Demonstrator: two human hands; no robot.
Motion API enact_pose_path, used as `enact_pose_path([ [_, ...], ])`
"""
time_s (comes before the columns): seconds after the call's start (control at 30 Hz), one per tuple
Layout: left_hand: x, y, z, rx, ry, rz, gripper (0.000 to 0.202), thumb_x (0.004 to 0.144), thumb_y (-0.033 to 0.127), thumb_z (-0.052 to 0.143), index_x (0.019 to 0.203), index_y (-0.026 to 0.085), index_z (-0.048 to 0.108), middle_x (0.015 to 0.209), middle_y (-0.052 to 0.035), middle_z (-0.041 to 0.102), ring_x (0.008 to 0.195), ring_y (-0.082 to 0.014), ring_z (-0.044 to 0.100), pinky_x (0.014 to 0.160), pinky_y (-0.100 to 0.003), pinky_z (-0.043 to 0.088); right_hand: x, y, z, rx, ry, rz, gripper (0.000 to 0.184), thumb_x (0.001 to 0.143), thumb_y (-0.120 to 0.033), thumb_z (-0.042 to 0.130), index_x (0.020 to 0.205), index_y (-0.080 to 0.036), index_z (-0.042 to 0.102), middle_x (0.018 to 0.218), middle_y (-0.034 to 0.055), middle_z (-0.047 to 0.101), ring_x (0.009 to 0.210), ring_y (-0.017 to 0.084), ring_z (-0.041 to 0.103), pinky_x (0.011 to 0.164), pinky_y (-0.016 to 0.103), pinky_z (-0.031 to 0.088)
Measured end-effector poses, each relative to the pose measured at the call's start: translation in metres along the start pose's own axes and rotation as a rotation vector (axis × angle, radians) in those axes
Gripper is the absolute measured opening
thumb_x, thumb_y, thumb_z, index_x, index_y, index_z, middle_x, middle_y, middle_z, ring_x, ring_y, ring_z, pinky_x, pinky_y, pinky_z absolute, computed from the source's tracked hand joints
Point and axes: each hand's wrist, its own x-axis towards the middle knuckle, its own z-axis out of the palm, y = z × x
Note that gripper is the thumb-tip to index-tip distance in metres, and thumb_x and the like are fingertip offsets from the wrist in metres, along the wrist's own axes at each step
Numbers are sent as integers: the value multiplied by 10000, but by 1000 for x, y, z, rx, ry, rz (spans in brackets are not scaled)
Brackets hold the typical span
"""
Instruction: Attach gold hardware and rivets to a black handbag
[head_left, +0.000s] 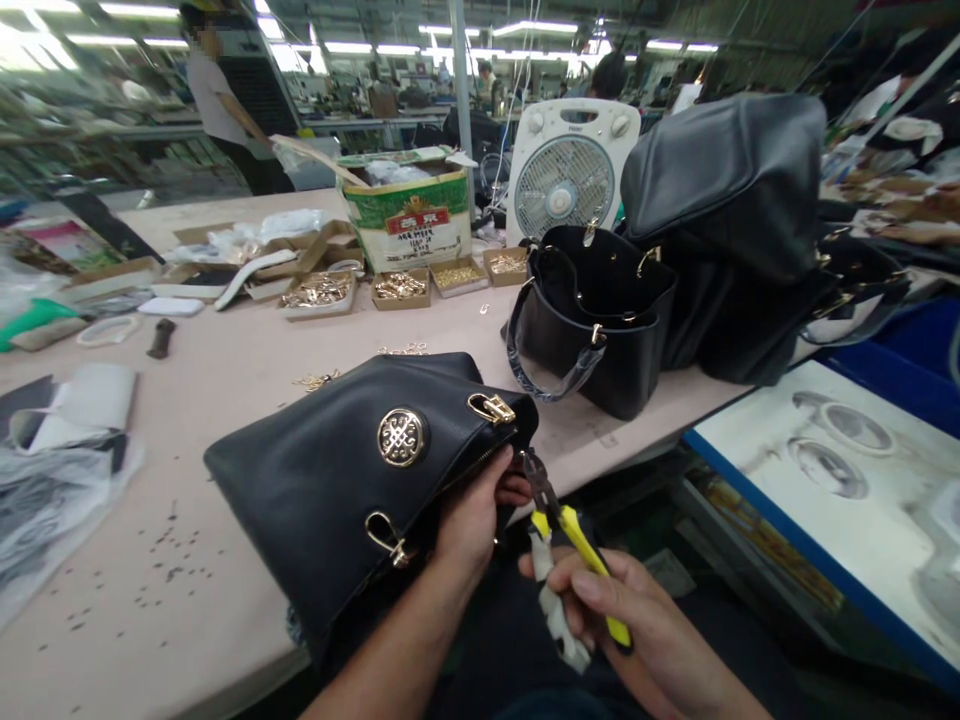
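Observation:
A black handbag [322,460] lies on its side at the table's front edge, with a round gold emblem [401,437] and gold loop fittings on its face. My left hand [476,510] is closed on the bag's opening, near the zipper and the gold fitting [493,407] at its right corner. Some of its fingers are hidden by the bag. My right hand [600,600] grips pliers [574,535] with one yellow handle and one handle wrapped in white. The jaws of the pliers are beside the left fingertips at the bag's corner; whether they pinch anything I cannot tell.
Small boxes of gold fittings [401,288] line the table's back, before a green carton [409,215] and a white fan [566,175]. More black bags [720,190] stand at the right, one open with a handle [555,385]. A blue-edged white board [840,450] lies lower right.

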Motion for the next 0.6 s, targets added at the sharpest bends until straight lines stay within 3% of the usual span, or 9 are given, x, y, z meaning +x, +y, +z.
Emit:
enact_pose_path([
  [0.1,0,-1,0,-4,0,-8,422,739,521,850,799,109,781,770,-102,756,608,-146,685,526,-202,536,0,3,0,54,-40,7,323,773,-389,841,969,-133,819,1148,170,740,735,154,647,620,256,503],
  [0.3,-2,-4,-3,11,0,-1,409,781,512,831,879,117,795,821,-101,772,619,-160,695,560,-234,564,-2,8,5,146,-124,46,335,799,-353,808,1031,-111,809,1206,191,731,794,191,710,631,280,601],
  [0.47,-2,-10,-5,42,-10,-31,463,797,563,808,928,119,798,871,-111,783,646,-187,715,624,-283,591,-3,8,10,189,-128,47,462,921,-530,720,1069,-99,794,1185,203,729,804,191,718,623,273,627],
  [0.6,-2,-11,-6,59,-5,-50,483,788,588,807,924,124,795,875,-112,786,681,-206,729,672,-308,596,-3,8,17,270,-68,93,569,937,-632,656,965,-79,790,1109,201,736,744,179,707,589,276,631],
])
